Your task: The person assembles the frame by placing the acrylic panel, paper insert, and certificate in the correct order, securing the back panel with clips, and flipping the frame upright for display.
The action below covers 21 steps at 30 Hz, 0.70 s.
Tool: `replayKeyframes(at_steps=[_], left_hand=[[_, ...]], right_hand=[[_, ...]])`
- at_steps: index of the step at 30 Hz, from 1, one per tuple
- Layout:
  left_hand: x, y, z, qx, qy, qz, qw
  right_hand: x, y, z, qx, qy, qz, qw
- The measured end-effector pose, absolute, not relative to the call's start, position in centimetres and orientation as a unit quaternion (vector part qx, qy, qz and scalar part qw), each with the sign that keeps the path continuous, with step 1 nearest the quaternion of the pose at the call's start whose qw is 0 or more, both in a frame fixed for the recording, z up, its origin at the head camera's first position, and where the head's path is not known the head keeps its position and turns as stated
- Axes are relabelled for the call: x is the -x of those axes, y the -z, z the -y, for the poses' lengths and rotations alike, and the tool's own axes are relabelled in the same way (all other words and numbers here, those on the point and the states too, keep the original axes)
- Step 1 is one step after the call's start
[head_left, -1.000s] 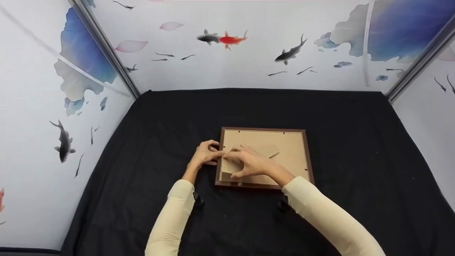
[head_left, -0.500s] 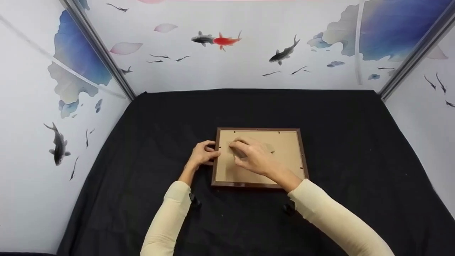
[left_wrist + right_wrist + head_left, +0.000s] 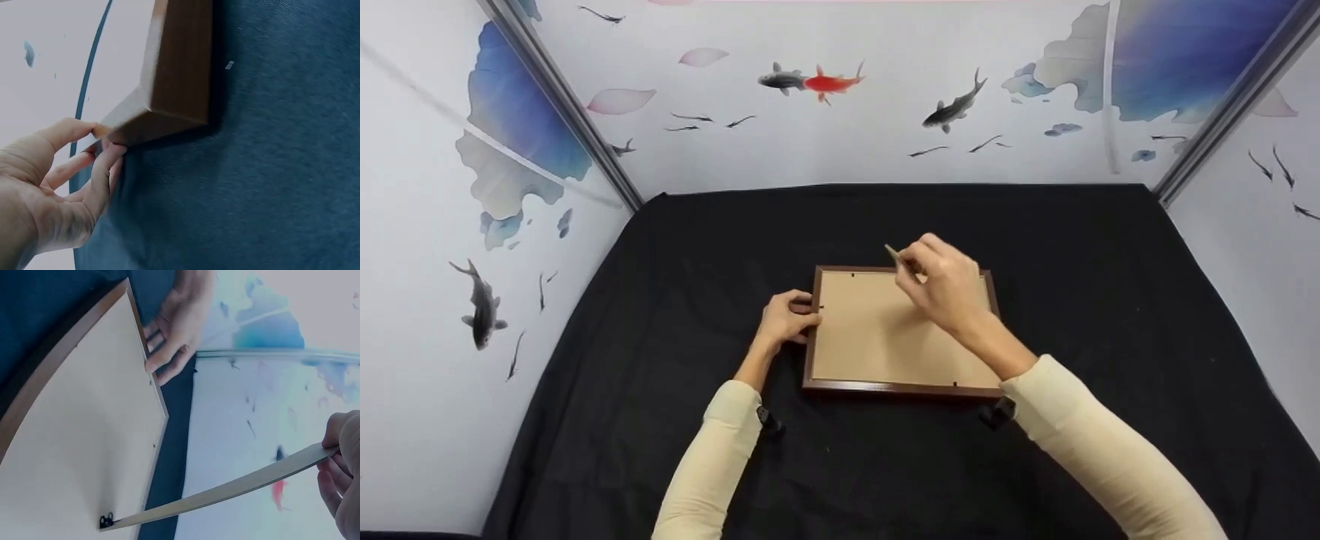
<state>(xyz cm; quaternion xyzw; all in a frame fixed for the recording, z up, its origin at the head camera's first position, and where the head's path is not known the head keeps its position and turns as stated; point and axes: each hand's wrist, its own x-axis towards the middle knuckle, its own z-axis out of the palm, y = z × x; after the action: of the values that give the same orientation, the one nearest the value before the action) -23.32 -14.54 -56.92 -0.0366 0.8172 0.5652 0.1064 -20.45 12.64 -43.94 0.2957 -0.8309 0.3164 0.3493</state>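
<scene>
A brown picture frame (image 3: 885,388) lies back side up on the black cloth, its tan backing board (image 3: 859,330) facing me. My left hand (image 3: 785,321) pinches the frame's left edge, thumb on top; the left wrist view shows thumb and fingertips at that wooden edge. Above the board, my right hand (image 3: 949,289) pinches the free end of the frame's flat easel stand (image 3: 236,486). In the right wrist view this stand tilts up from a small black hinge (image 3: 107,520) on the board. From the head view, the right hand hides most of the stand.
Black cloth (image 3: 712,262) covers the table around the frame. White panels (image 3: 810,150) printed with fish and lotus leaves stand at the back and both sides, joined by metal posts (image 3: 562,105). Small dark turn tabs (image 3: 955,385) sit along the board's edges.
My right hand has moved from the board's left part up and to the right, swinging the stand up off the board. The left hand stays at the frame's left edge.
</scene>
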Motion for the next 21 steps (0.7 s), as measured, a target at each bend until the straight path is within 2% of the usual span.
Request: replayKeyframes(at_steps=[5, 9, 12, 17, 21], left_hand=[[23.2, 54.9, 14.4, 0.044, -0.633, -0.761, 0.135], [22.9, 52.7, 13.1, 0.04, -0.692, -0.712, 0.114], [22.4, 50.5, 11.6, 0.013, -0.723, -0.689, 0.054], [21.5, 46.4, 9.7, -0.072, -0.762, -0.637, -0.094], [20.6, 43.3, 9.0, -0.147, -0.753, -0.61, -0.197]], right_hand=[[20.6, 41.4, -14.7, -0.287, -0.324, 0.825, 0.363], [20.3, 38.8, -17.1, -0.3, -0.352, 0.804, 0.375], [19.4, 36.7, -19.0, -0.301, -0.387, 0.78, 0.389], [16.0, 32.8, -21.6, -0.243, -0.445, 0.747, 0.43], [13.8, 31.1, -23.3, -0.203, -0.481, 0.734, 0.434]])
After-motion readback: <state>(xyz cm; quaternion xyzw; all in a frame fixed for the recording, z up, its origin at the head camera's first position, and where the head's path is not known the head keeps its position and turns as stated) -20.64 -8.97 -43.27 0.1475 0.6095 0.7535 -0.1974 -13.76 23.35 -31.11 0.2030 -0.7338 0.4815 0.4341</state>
